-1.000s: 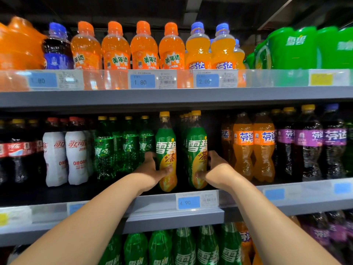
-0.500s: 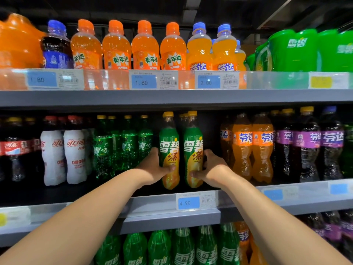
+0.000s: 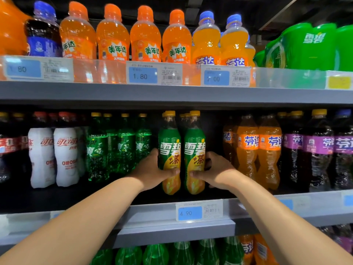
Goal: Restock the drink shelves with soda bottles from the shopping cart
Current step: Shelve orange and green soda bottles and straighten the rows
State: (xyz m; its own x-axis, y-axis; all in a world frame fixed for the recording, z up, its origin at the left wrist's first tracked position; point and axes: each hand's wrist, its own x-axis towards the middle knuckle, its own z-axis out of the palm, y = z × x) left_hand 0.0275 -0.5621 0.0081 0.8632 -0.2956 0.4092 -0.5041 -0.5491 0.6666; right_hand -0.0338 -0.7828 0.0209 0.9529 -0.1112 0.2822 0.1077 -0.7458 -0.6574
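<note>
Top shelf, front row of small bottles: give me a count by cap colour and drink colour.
Orange-capped small plastic bottles of orange soda: 4
Blue-capped small plastic bottles of orange soda: 2
Blue-capped small plastic bottle of dark soda: 1
Total: 7

The fingers of the left hand (image 3: 150, 169) are being hidden behind the left bottle (image 3: 169, 148), only the thumb (image 3: 172, 171) showing; those of the right hand (image 3: 216, 170) are being mostly hidden behind the right bottle (image 3: 194, 150). Rear bottles (image 3: 184, 116) are being masked down to their caps. The lower bottles (image 3: 181, 253) are being cut off by the bottom edge, the green pack (image 3: 313, 46) by the right. Print on the tag (image 3: 212, 210) is being rendered too small to read.
</note>
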